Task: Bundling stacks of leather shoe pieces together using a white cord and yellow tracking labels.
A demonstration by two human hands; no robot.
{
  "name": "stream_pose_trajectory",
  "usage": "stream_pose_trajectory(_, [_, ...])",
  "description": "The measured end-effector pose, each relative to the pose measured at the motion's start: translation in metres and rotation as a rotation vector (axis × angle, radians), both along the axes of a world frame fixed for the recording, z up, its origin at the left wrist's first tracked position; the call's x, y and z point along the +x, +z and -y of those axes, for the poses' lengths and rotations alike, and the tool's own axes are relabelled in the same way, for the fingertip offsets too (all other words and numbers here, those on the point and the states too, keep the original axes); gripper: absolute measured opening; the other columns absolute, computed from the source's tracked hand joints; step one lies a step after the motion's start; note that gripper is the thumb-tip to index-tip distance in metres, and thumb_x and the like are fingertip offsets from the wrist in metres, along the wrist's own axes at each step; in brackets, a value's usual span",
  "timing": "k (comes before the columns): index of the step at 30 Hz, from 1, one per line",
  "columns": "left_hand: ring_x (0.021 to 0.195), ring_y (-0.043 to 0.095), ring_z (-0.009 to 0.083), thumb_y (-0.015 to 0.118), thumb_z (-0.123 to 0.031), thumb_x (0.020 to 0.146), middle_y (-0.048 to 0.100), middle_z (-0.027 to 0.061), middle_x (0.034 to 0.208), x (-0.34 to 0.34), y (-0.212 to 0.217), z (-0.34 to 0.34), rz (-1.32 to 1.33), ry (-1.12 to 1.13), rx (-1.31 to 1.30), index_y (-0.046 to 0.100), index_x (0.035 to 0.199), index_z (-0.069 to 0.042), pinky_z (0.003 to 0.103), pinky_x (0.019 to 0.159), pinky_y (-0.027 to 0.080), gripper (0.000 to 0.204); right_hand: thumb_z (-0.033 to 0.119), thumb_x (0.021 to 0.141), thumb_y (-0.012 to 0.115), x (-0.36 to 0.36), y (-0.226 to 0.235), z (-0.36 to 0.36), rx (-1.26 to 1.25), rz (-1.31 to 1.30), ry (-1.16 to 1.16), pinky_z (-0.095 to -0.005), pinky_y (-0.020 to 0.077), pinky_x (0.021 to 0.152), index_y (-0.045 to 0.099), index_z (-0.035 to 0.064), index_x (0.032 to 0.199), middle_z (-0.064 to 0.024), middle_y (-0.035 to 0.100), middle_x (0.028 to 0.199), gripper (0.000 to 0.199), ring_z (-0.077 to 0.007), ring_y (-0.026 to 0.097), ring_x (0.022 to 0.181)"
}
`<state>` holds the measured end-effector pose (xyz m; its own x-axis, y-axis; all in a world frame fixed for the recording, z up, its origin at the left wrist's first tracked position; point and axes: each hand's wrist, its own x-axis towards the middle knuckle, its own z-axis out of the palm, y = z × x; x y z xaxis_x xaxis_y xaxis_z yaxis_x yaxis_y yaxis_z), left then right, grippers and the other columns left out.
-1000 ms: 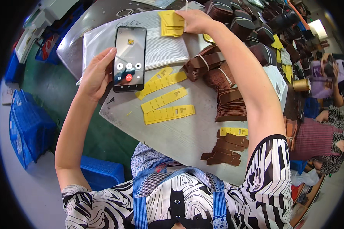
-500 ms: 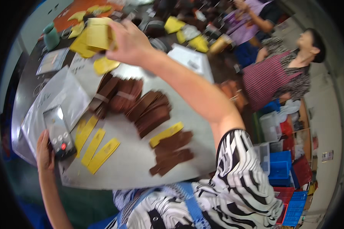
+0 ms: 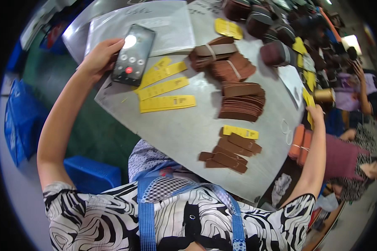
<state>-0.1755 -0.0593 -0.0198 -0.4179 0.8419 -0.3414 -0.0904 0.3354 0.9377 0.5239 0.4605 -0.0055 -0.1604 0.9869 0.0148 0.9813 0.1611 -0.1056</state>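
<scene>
My left hand [image 3: 98, 58] grips the side of a dark smartphone [image 3: 135, 52] with a lit call screen. It hangs over the table's left edge, partly over a clear plastic sleeve [image 3: 167, 25]. Far to the right, my stretched right hand [image 3: 316, 113] is closed on a flat yellow piece [image 3: 309, 98], seen nearly edge-on. Several printed yellow strips [image 3: 167, 101] lie fanned beside the phone. Banded brown leather strips [image 3: 234, 67] and a brown stack [image 3: 242, 104] occupy the middle. Nearer me are loose brown strips [image 3: 228, 154] and one yellow strip [image 3: 241, 132].
Dark rolled bundles [image 3: 259, 21] crowd the far side, with a yellow stack [image 3: 228, 28] next to them. Orange banded bundles [image 3: 299, 144] sit by the right edge. A co-worker in a striped apron [image 3: 343, 157] is close on the right. A blue stool [image 3: 92, 173] stands below left.
The view has turned. My right hand has swung from the far left, where it held yellow pieces, to the table's right side. My left hand stays on the smartphone.
</scene>
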Motion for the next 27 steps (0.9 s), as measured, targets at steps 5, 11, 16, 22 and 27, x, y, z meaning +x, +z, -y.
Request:
stream_pose_trajectory(5, [0.067,0.047,-0.0007,0.060,-0.039,0.105,0.061,-0.0105,0.081,0.011,-0.007,0.003,-0.130,0.087,-0.076,0.070,0.123,-0.012,0.019,0.056,0.034,0.034,0.044,0.077,0.083,-0.025,0.006,-0.005,0.020,0.259,0.206,-0.0431,0.0484,0.107,0.052,-0.0108,0.142,-0.0343,0.063,0.133,0.090,-0.0412,0.063,0.126])
stream_pose_trajectory(11, [0.079,0.055,0.0029,0.062,-0.040,0.103,0.066,-0.0056,0.091,0.019,0.003,0.017,-0.348,0.085,-0.152,0.070,0.123,-0.007,0.022,0.063,0.042,0.039,0.015,0.097,0.068,-0.160,0.052,0.144,0.193,-0.370,0.437,-0.0343,0.0505,0.099,0.065,0.0035,0.135,-0.0147,0.073,0.123,0.039,-0.0263,0.069,0.114])
stream_pose_trajectory(16, [0.089,0.058,0.0056,0.065,-0.042,0.102,0.069,-0.0037,0.104,0.019,0.002,0.018,-0.516,0.007,-0.156,0.066,0.133,-0.008,0.024,0.070,0.044,0.046,0.006,0.085,0.077,-0.276,0.059,0.303,0.382,-0.310,1.058,-0.0402,0.0482,0.101,0.073,0.0100,0.120,-0.0073,0.074,0.109,0.035,-0.0272,0.068,0.108])
stream_pose_trajectory(22, [0.100,0.060,0.0071,0.064,-0.042,0.102,0.069,-0.0018,0.111,0.021,0.002,0.024,-0.535,-0.001,-0.104,0.065,0.137,-0.010,0.027,0.077,0.048,0.048,0.012,0.080,0.081,-0.348,0.016,0.374,0.117,-0.323,1.402,-0.0508,0.0401,0.112,0.068,0.0124,0.125,-0.0093,0.068,0.123,0.047,-0.0292,0.061,0.121])
stream_pose_trajectory(27, [0.107,0.061,0.0090,0.064,-0.042,0.102,0.068,0.0007,0.122,0.022,-0.002,0.031,-0.460,0.035,-0.051,0.058,0.145,-0.011,0.028,0.084,0.050,0.054,0.027,0.082,0.083,-0.406,-0.013,0.382,-0.062,-0.305,1.564,-0.0606,0.0291,0.121,0.045,0.0132,0.150,-0.0186,0.047,0.155,0.079,-0.0387,0.042,0.146])
